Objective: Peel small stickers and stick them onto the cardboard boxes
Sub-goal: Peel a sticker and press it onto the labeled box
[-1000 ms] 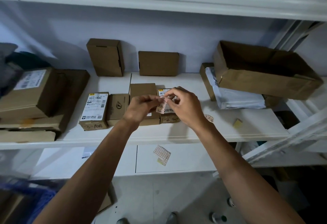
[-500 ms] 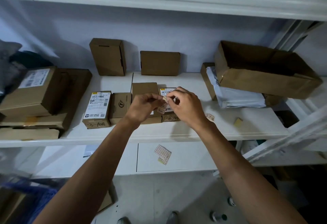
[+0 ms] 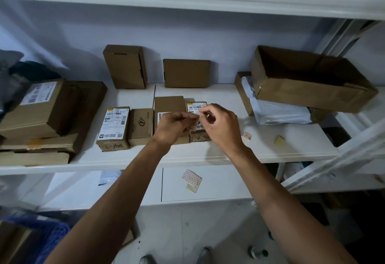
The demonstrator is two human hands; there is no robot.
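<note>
Both hands meet above a row of small cardboard boxes on the white shelf point(image 3: 270, 151). My left hand point(image 3: 173, 125) pinches a small sticker sheet point(image 3: 195, 125) that hangs between the hands. My right hand point(image 3: 220, 126) pinches the sheet's top edge with thumb and forefinger. Under the hands stand a plain box point(image 3: 168, 104) and a labelled box point(image 3: 196, 107). Further left stand a box with a white label point(image 3: 114, 128) and a box with a printed logo point(image 3: 140, 124).
Two closed boxes point(image 3: 127, 65) point(image 3: 186, 73) lean on the back wall. An open carton point(image 3: 308, 80) lies on a white bag point(image 3: 277, 111) at right. Stacked boxes point(image 3: 41, 107) fill the left. Loose stickers point(image 3: 246, 135) and a yellow scrap point(image 3: 279, 139) lie on the shelf; another sticker sheet point(image 3: 191, 180) lies on the lower shelf.
The hands stay together over the same boxes. The right fingers have shifted slightly up on the sheet's top edge; the view has drifted a little.
</note>
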